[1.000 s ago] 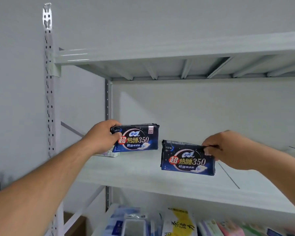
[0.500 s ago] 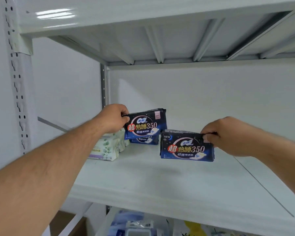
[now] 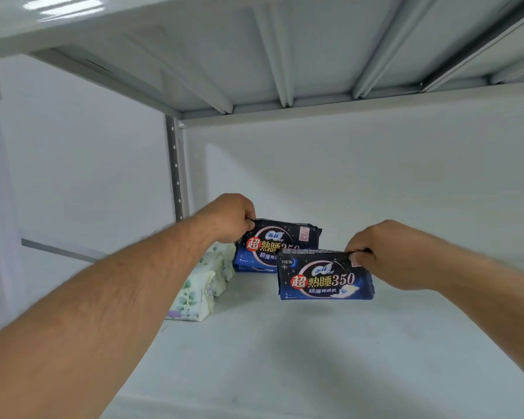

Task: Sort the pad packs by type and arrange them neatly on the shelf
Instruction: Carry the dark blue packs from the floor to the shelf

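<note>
At shelf level, left hand point(image 3: 229, 217) fingers curled tight over the top-left corner of a dark blue pad pack point(image 3: 280, 238), pinching its top seam. That left-hand pack stands upright at the back-left of the shelf point(image 3: 285, 358); can't tell if its bottom edge touches the board. A sliver of another dark blue pack point(image 3: 248, 268) shows just below and behind it, mostly hidden. Right hand point(image 3: 390, 255) fingers curled too, thumb and fingertips point(image 3: 357, 257) pinching the top-right corner of a second dark blue pack point(image 3: 325, 276), same print, "350" facing the camera. This right-hand pack hangs upright, nearer the camera and to the right of the first, overlapping its lower right corner in view; it looks raised off the shelf board, with a faint shadow underneath. Neither hand spread, both closed on their packs. Left of the blue packs, a row of white packs with green leaf print point(image 3: 198, 293) lies on the shelf, running front to back, just beside the left-hand pack. Both forearms bare. Upper shelf underside point(image 3: 285, 49) with ribs overhead, perforated upright post point(image 3: 174, 170) at the back-left corner, pale wall behind.
</note>
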`<control>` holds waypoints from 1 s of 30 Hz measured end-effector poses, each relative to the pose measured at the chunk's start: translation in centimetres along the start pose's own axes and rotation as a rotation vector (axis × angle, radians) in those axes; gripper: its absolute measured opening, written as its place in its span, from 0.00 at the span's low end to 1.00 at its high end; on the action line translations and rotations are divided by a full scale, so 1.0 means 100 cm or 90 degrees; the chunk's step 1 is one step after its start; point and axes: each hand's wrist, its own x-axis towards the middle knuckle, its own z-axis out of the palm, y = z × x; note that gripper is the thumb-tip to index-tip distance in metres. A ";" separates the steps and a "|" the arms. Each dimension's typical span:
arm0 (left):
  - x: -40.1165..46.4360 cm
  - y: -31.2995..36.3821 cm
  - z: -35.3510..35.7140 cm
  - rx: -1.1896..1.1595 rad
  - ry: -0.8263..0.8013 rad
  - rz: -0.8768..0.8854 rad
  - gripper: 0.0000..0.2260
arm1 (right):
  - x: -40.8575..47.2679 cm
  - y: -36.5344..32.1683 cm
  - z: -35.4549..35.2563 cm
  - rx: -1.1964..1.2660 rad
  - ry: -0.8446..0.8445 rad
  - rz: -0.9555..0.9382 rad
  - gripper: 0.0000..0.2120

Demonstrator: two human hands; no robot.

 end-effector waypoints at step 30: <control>0.087 -0.086 0.075 0.088 -0.118 0.067 0.02 | 0.146 -0.042 0.092 0.038 -0.048 0.040 0.12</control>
